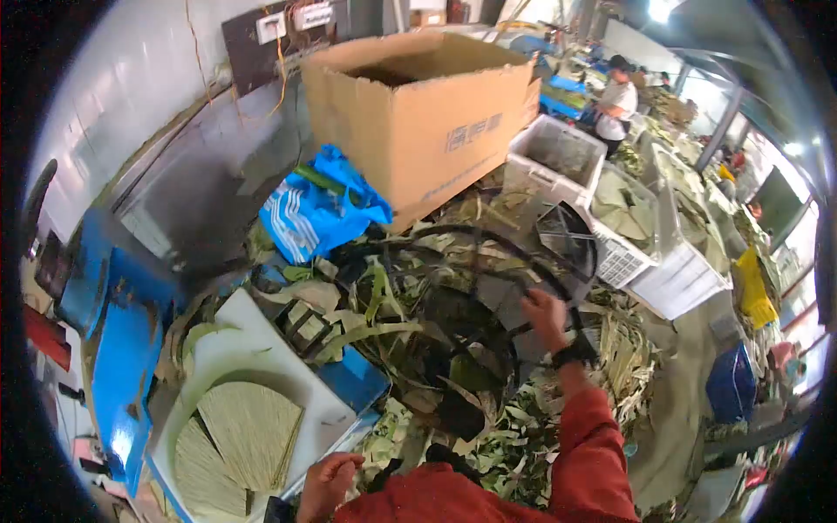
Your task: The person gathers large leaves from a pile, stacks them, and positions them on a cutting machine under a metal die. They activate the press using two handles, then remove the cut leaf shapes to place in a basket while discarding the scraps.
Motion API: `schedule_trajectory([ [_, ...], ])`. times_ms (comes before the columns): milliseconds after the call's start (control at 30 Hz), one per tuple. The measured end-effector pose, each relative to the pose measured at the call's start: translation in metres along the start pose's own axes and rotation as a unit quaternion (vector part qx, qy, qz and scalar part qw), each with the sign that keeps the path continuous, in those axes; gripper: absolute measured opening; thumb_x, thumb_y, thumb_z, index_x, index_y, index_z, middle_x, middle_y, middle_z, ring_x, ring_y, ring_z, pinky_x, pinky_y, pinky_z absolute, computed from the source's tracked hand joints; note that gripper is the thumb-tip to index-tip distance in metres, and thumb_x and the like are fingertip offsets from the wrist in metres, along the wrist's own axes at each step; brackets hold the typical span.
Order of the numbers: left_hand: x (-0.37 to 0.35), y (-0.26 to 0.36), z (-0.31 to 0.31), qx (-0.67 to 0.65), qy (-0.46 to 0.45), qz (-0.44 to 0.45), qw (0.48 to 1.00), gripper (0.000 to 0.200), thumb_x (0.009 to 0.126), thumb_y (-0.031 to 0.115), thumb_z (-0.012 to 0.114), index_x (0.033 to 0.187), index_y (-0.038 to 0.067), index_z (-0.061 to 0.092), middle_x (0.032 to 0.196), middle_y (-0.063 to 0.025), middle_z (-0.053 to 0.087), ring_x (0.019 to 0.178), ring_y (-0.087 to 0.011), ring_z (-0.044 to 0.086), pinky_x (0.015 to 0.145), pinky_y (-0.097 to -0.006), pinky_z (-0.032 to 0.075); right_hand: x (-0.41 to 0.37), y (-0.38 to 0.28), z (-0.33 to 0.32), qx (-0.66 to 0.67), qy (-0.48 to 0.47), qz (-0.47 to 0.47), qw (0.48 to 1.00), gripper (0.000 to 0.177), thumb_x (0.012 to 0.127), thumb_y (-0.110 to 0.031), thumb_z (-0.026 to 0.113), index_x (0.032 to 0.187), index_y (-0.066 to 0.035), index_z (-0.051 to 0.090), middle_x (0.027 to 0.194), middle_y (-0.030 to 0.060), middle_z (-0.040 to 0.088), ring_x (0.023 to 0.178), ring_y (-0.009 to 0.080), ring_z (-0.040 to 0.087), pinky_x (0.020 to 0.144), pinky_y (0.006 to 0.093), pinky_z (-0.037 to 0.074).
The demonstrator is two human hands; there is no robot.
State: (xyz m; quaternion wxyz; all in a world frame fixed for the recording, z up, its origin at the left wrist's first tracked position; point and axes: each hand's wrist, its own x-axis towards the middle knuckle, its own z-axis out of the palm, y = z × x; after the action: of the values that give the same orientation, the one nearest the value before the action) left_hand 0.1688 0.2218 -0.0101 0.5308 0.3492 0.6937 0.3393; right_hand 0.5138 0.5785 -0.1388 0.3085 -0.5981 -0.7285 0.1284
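Observation:
My right hand (546,319) reaches out at the centre right, its fingers curled at the dark ring-shaped frame (488,240); what they grip, if anything, is too small to make out. A dark band circles that wrist. My left hand (330,485) is near the bottom edge with fingers bent inward, beside the white board (235,336). Whether it holds anything is unclear. Fan-shaped stacks of pale green leaves (250,427) lie on the board. Leaf scraps (514,436) surround the frame.
A large cardboard box (453,131) stands behind a blue plastic bag (318,209). White crates (623,218) with leaves line the right. A blue metal piece (122,366) is at left. Another person (617,100) stands farther back. A blue bin (731,383) sits at right.

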Motion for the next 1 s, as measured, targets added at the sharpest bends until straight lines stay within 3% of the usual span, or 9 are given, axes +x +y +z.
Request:
schedule_trajectory([
  [167, 0.022, -0.01, 0.008, 0.037, 0.065, 0.018, 0.997, 0.023, 0.09, 0.017, 0.049, 0.1, 0.0, 0.061, 0.079, -0.0021, 0.061, 0.069, -0.0069, 0.05, 0.062, -0.0213, 0.041, 0.05, 0.072, 0.009, -0.041, -0.027, 0.064, 0.997, 0.04, 0.081, -0.037, 0.06, 0.103, -0.003, 0.063, 0.082, 0.0134, 0.065, 0.076, 0.029, 0.062, 0.07, 0.0368, 0.048],
  [300, 0.021, -0.023, -0.001, 0.024, 0.131, 0.066, 0.989, 0.02, 0.089, 0.015, 0.051, 0.1, 0.0, 0.061, 0.084, -0.0044, 0.062, 0.073, -0.0086, 0.053, 0.064, -0.0239, 0.044, 0.074, 0.155, 0.062, 0.02, -0.066, 0.096, 0.993, 0.051, 0.079, -0.046, 0.06, 0.111, -0.007, 0.06, 0.107, 0.016, 0.061, 0.096, 0.0322, 0.059, 0.079, 0.0394, 0.046],
  [467, 0.023, -0.047, -0.027, 0.042, 0.149, 0.071, 0.985, 0.019, 0.089, 0.012, 0.051, 0.101, -0.001, 0.059, 0.083, -0.0051, 0.061, 0.076, -0.0104, 0.057, 0.068, -0.0253, 0.046, 0.067, 0.125, 0.07, -0.111, -0.035, 0.094, 0.989, 0.05, 0.082, -0.044, 0.057, 0.118, -0.01, 0.055, 0.106, 0.0127, 0.061, 0.096, 0.0338, 0.056, 0.079, 0.0419, 0.045],
  [567, 0.038, -0.029, -0.039, 0.038, 0.219, 0.136, 0.965, 0.021, 0.089, 0.012, 0.052, 0.106, 0.001, 0.056, 0.089, -0.0063, 0.06, 0.081, -0.011, 0.057, 0.07, -0.0263, 0.047, 0.07, 0.045, 0.055, -0.214, 0.07, -0.058, 0.973, 0.053, 0.076, -0.027, 0.066, 0.121, -0.003, 0.049, 0.111, 0.0175, 0.055, 0.101, 0.0369, 0.051, 0.087, 0.0456, 0.04],
  [633, 0.058, -0.022, -0.052, 0.02, 0.25, 0.165, 0.954, 0.024, 0.088, 0.011, 0.052, 0.11, 0.001, 0.054, 0.095, -0.0067, 0.059, 0.086, -0.0116, 0.056, 0.074, -0.0266, 0.046, 0.066, -0.039, 0.059, -0.034, -0.076, -0.147, 0.986, 0.068, 0.067, -0.02, 0.073, 0.125, -0.002, 0.043, 0.118, 0.0188, 0.048, 0.108, 0.0372, 0.045, 0.091, 0.0441, 0.038],
  [733, 0.067, -0.007, -0.052, -0.045, 0.217, 0.183, 0.958, 0.029, 0.09, 0.014, 0.052, 0.115, 0.001, 0.051, 0.103, -0.0065, 0.057, 0.096, -0.013, 0.054, 0.083, -0.0276, 0.043, 0.024, -0.166, 0.096, 0.062, -0.245, -0.354, 0.9, 0.093, 0.065, -0.029, 0.078, 0.134, 0.005, 0.026, 0.137, 0.0246, 0.03, 0.129, 0.0389, 0.027, 0.105, 0.0447, 0.025],
  [833, 0.067, -0.01, -0.025, -0.064, 0.154, 0.206, 0.964, 0.033, 0.092, 0.018, 0.05, 0.121, 0.002, 0.047, 0.109, -0.0061, 0.056, 0.1, -0.015, 0.053, 0.088, -0.0293, 0.043, -0.002, -0.251, 0.149, 0.223, -0.315, -0.424, 0.819, 0.107, 0.067, -0.037, 0.076, 0.144, -0.009, 0.008, 0.146, 0.0234, 0.007, 0.135, 0.0405, 0.011, 0.106, 0.0485, 0.022],
  [933, 0.048, 0.002, -0.011, -0.021, 0.159, 0.149, 0.976, 0.034, 0.091, 0.016, 0.052, 0.122, 0.001, 0.046, 0.112, -0.0084, 0.056, 0.1, -0.0156, 0.055, 0.087, -0.0293, 0.044, 0.007, -0.269, 0.215, 0.15, -0.28, -0.459, 0.83, 0.109, 0.068, -0.039, 0.075, 0.144, -0.016, 0.001, 0.147, 0.0209, 0.0, 0.135, 0.0394, 0.01, 0.105, 0.0506, 0.024],
  [1000, 0.04, -0.007, -0.007, -0.055, 0.178, 0.1, 0.977, 0.034, 0.091, 0.014, 0.052, 0.122, 0.001, 0.046, 0.113, -0.01, 0.056, 0.099, -0.0157, 0.056, 0.086, -0.029, 0.045, 0.018, -0.27, 0.223, 0.156, -0.405, -0.382, 0.816, 0.108, 0.07, -0.04, 0.074, 0.144, -0.016, -0.001, 0.147, 0.019, 0.0, 0.135, 0.0384, 0.011, 0.104, 0.0513, 0.027],
])
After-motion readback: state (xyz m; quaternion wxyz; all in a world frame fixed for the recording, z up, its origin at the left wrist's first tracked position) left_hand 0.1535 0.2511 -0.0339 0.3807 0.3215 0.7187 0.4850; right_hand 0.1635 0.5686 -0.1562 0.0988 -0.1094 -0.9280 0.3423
